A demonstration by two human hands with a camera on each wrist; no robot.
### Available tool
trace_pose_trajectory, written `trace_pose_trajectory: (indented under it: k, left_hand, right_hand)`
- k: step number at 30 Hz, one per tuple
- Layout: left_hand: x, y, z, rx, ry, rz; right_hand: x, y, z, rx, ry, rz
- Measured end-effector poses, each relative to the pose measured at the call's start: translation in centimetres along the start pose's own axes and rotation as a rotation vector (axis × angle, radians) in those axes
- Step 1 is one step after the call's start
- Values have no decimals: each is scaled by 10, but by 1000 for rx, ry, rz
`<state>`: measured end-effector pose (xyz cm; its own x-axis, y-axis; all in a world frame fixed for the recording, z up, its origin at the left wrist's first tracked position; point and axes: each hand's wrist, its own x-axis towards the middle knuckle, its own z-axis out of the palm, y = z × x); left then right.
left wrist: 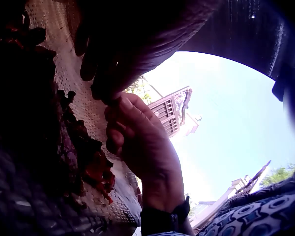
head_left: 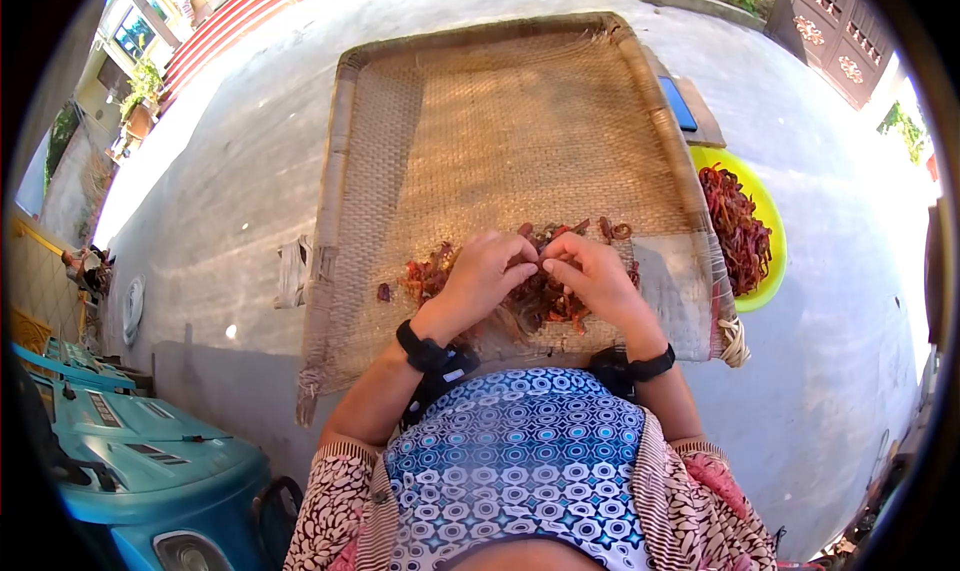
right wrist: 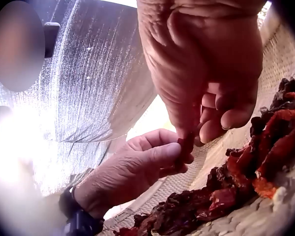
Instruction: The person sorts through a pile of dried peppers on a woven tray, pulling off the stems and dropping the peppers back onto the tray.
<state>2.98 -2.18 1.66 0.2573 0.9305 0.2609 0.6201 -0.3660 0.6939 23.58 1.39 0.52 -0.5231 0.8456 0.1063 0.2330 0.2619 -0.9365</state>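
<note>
Above the near part of a woven bamboo tray (head_left: 500,121), my two hands meet fingertip to fingertip. Thumb and fingers of my left hand (head_left: 482,276) pinch one side of a small dark red dried chili (right wrist: 186,146), seen best in the right wrist view. My right hand (head_left: 603,279) pinches the same chili from the other side, its remaining fingers curled. Under and around both hands lies a heap of dried chilies (right wrist: 221,199), wrinkled, dark red to orange. In the left wrist view the heap (left wrist: 96,169) is mostly in shadow.
A yellow-green basin (head_left: 777,233) of dried red chilies (head_left: 738,226) stands right of the tray. Behind it, a blue-screened phone (head_left: 678,105) lies on a board (head_left: 704,121). A teal vehicle (head_left: 165,456) is at the lower left. A person (head_left: 88,268) sits at far left.
</note>
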Motion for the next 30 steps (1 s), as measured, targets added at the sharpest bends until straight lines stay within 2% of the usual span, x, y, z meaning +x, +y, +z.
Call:
trace_pose_trajectory:
  k: [2, 4, 7, 9, 12, 14, 15, 18, 23, 26, 27, 30]
  left_hand:
    - [1, 7, -4, -123, -26, -83]
    - [3, -4, -4, -38, 53, -82]
    - [8, -12, -12, 89, 73, -75]
    - [14, -13, -14, 176, 28, -71]
    - [24, -14, -12, 299, -84, -32]
    - [31, -21, -5, 364, -170, 43]
    - [31, -23, 0, 387, -152, 72]
    - [32, -30, 8, 420, -105, 131]
    - [34, -25, 0, 380, -34, 92]
    - [26, -5, -13, 95, 5, -77]
    - [25, -3, -14, 17, -17, -121]
    - [21, 1, -15, -234, -87, -230]
  right_hand:
    - [0, 1, -3, 43, 15, 42]
    - [-1, 3, -13, 63, 71, 88]
    - [-4, 7, -38, 302, 324, 104]
    - [-7, 14, -61, 466, 519, 125]
    - [-13, 30, -85, 1073, 790, -33]
    - [-15, 37, -91, 1157, 822, -10]
    - [-16, 37, -92, 1199, 838, 1]
    - [-16, 31, -76, 1073, 700, 118]
    - [-8, 9, -47, 608, 412, 176]
    - [-3, 11, -33, 364, 139, 149]
    - [-3, -3, -27, 293, 68, 124]
    - [-3, -2, -5, 11, 1, 37]
